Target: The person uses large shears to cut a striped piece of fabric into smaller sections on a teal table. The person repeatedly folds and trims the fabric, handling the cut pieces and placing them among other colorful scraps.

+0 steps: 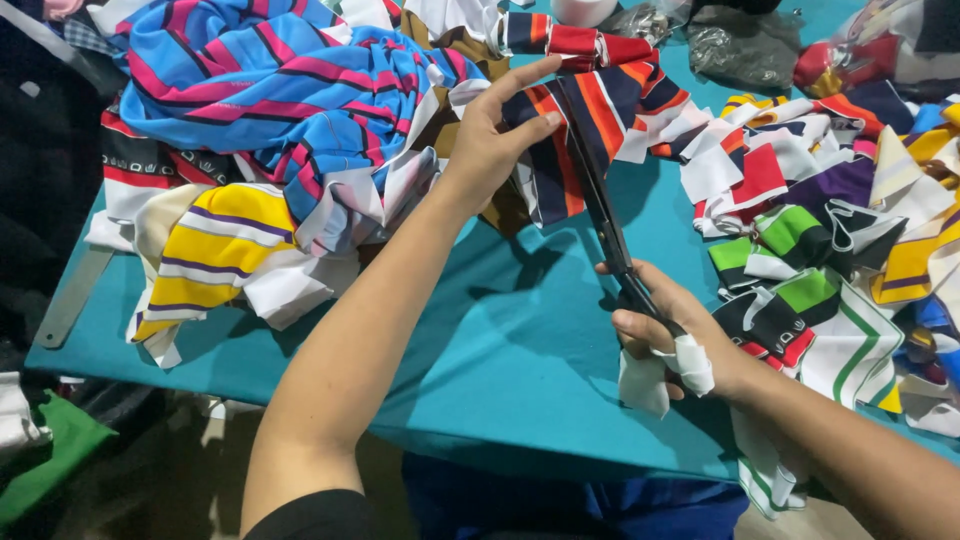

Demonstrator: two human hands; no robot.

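My left hand pinches a striped piece of fabric in navy, orange and white, holding it up above the teal table. Black scissors sit in my right hand, their blades running up into the lower edge of that fabric. The handles are wrapped in white cloth at my fingers. Whether the blades are apart or closed is hard to tell.
A heap of blue, pink and yellow striped cloth lies at the left. Several cut striped pieces pile up at the right. A metal ruler rests at the table's left edge. Plastic bags sit at the back.
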